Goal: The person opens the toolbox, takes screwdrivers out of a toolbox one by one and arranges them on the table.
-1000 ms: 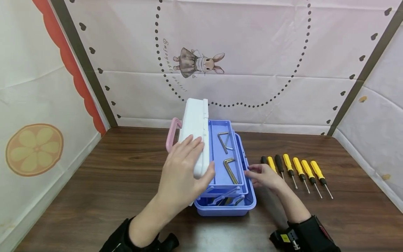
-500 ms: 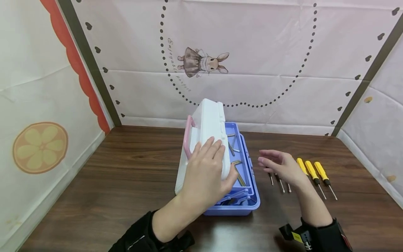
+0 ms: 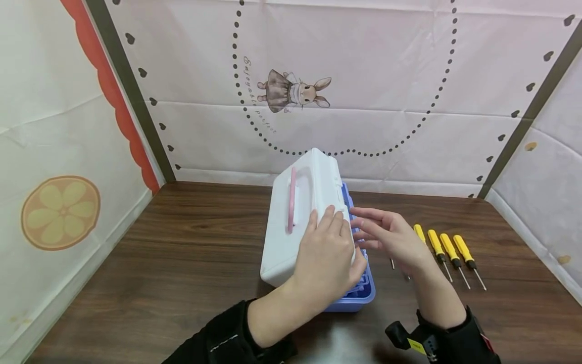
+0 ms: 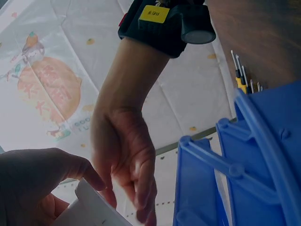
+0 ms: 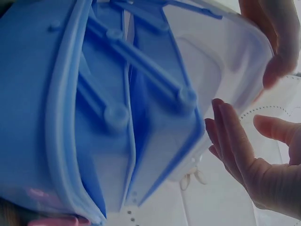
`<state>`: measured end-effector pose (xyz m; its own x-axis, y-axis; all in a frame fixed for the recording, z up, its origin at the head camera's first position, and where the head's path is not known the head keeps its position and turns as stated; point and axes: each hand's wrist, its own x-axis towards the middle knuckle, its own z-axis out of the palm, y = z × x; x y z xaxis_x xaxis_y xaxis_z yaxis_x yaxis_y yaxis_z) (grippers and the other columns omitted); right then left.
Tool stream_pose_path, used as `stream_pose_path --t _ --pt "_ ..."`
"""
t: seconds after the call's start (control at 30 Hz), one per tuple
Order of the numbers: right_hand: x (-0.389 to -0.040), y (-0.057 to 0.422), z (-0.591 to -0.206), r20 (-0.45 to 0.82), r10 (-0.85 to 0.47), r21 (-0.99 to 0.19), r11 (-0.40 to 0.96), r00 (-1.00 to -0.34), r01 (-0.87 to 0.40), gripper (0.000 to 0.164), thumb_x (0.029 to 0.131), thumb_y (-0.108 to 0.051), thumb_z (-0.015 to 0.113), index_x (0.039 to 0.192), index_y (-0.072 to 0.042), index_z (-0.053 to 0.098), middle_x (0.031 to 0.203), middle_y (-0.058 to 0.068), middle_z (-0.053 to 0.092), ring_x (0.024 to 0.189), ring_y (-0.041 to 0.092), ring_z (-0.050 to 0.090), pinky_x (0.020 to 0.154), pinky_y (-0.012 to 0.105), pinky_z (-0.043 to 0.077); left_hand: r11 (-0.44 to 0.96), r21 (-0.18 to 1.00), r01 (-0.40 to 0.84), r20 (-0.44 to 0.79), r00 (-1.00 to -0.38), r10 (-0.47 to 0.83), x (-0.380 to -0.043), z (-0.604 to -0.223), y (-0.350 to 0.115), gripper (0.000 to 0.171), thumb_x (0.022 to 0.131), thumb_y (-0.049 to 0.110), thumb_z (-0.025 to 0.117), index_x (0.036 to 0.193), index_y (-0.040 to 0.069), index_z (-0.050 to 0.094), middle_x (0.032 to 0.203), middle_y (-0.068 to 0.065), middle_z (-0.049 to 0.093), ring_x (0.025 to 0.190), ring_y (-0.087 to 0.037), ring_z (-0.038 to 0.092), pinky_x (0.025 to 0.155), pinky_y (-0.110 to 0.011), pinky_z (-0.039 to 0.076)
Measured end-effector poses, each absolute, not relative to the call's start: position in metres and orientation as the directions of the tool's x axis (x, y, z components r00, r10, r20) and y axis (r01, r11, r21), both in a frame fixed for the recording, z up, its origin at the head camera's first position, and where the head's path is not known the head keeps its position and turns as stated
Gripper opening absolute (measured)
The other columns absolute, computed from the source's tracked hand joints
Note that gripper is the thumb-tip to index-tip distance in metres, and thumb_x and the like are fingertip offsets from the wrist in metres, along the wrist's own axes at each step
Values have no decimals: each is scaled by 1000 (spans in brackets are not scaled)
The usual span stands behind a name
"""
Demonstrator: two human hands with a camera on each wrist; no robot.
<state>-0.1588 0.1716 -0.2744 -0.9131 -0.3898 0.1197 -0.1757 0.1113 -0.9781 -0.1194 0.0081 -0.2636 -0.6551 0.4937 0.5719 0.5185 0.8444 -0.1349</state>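
Note:
A toolbox with a blue base (image 3: 347,305) and a white lid (image 3: 284,222) stands on the table, its lid partly lowered over the blue trays (image 5: 155,141). My left hand (image 3: 325,258) lies over the lid's right edge, fingers along the outside and thumb at the rim; the left wrist view shows that thumb bent against the white edge. My right hand (image 3: 400,240) hovers at the lid's right side with its fingers extended, holding nothing. Whether its fingertips touch the lid I cannot tell. The pink handle (image 3: 291,199) sits on top of the lid. The tray contents are hidden.
Several screwdrivers (image 3: 449,250) with yellow handles lie in a row to the right of the toolbox, some partly behind my right hand. White printed sheets (image 3: 373,76) wall the wooden table (image 3: 195,263) at the back and sides.
My left hand has swung the lid to the right and down over the trays. My right hand has left the toolbox's right side, moved away, then come back to the lid's edge.

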Motion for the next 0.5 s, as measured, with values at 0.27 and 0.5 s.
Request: stream_pose_path --t 0.27,0.5 --pt "-161 173 -278 66 -354 -994 61 -933 -93 45 92 -15 47 124 15 36 113 19 54 88 17 60 75 32 48 823 -191 535 596 -603 530 -120 -274 23 42 77 35 56 99 1 64 100 -8 62 106 -23 50 93 -44 33" --pt "-162 179 -284 17 -343 -993 100 -939 -54 48 92 -19 48 123 16 37 100 12 59 79 15 60 70 30 49 659 131 741 653 -565 505 -124 -279 7 45 80 36 62 108 2 56 115 -13 52 112 -24 44 96 -39 31"
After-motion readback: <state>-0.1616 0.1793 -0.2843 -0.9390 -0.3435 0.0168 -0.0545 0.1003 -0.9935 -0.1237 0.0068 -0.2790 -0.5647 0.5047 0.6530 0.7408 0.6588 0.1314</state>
